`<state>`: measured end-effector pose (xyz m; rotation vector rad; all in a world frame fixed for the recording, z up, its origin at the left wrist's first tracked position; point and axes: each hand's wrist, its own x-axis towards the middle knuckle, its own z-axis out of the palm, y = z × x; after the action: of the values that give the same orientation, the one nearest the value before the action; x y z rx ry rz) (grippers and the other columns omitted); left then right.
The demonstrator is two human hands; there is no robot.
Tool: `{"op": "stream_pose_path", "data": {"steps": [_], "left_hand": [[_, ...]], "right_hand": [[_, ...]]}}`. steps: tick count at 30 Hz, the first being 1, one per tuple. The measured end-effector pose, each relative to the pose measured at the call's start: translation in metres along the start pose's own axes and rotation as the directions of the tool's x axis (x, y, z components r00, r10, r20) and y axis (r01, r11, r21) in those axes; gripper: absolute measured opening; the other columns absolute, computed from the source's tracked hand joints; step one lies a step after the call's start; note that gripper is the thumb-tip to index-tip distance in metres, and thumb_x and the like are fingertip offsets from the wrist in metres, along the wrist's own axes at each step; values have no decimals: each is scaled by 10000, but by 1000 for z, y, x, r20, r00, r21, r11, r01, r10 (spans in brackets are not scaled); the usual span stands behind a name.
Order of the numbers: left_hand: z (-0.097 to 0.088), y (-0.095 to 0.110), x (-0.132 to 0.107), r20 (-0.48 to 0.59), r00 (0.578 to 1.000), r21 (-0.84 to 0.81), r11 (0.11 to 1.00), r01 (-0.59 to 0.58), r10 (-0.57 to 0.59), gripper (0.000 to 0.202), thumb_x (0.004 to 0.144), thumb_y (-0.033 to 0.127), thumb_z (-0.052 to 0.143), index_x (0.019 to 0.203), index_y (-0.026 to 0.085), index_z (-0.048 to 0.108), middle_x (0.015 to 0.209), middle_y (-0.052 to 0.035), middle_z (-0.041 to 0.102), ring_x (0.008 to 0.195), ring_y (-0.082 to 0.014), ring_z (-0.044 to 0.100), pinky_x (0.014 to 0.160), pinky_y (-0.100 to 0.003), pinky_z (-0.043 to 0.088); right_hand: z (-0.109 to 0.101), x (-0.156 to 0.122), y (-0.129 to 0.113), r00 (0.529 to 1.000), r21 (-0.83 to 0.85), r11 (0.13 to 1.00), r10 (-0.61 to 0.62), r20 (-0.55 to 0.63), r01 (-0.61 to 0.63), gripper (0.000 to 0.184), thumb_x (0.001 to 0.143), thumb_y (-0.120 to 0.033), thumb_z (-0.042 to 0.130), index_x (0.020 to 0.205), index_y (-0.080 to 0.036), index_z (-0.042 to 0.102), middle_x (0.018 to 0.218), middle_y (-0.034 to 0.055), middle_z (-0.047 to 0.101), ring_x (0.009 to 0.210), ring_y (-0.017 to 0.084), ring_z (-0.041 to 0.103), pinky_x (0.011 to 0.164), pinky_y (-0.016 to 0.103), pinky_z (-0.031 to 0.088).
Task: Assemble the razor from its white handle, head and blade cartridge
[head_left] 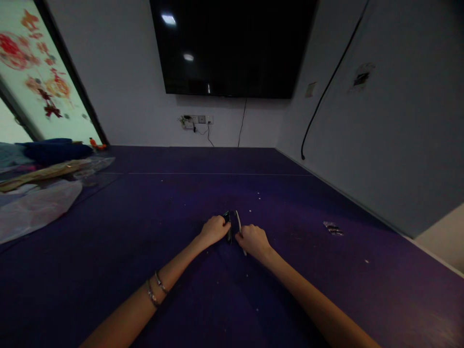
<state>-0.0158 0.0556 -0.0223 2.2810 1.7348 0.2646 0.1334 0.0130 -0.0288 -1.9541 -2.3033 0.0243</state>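
My left hand [214,231] is closed, its thumb pressed against a thin, dark, flat object [229,234] with a pale edge, seen almost edge-on. Just to its right, my right hand [254,241] pinches a thin white strip-like piece [238,221] that sticks out above and below the fingers. A narrow gap separates the two pieces. What kind of things they are, I cannot make out. Both hands are low over the purple surface [174,261], near its middle.
Clear plastic bags [39,205] and dark blue cloth [58,151] are heaped at the left. A small crumpled wrapper [333,228] lies at the right, with white specks scattered about. A black cable [328,84] hangs by the right wall, and a television [235,48] is mounted ahead.
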Motion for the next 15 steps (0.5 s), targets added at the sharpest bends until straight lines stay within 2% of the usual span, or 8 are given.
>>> {"op": "stream_pose_path", "data": {"steps": [7, 11, 15], "left_hand": [[5, 2, -3, -9, 1000, 14, 1000, -3, 3, 366, 849, 403, 411, 761, 172, 680, 796, -99, 691, 775, -212, 653, 647, -272, 440], [8, 6, -3, -37, 999, 27, 1000, 9, -8, 334, 825, 401, 439, 771, 167, 670, 831, -116, 685, 781, -237, 649, 634, -296, 442], [3, 2, -1, -83, 997, 23, 1000, -5, 7, 374, 838, 417, 401, 752, 161, 660, 810, -117, 671, 756, -241, 634, 611, -301, 420]], "right_hand": [[1, 0, -1, 1000, 1, 1000, 25, -1, -25, 364, 857, -323, 389, 852, -130, 698, 861, 160, 696, 807, 268, 669, 696, 337, 483], [0, -2, -2, 1000, 5, 1000, 23, 0, -23, 392, 864, -357, 376, 833, -138, 700, 844, 158, 698, 785, 260, 670, 681, 328, 480], [-10, -5, 16, 999, 22, 1000, -2, -38, 3, 426, 872, -406, 350, 792, -154, 684, 786, 137, 694, 727, 244, 666, 638, 312, 471]]}}
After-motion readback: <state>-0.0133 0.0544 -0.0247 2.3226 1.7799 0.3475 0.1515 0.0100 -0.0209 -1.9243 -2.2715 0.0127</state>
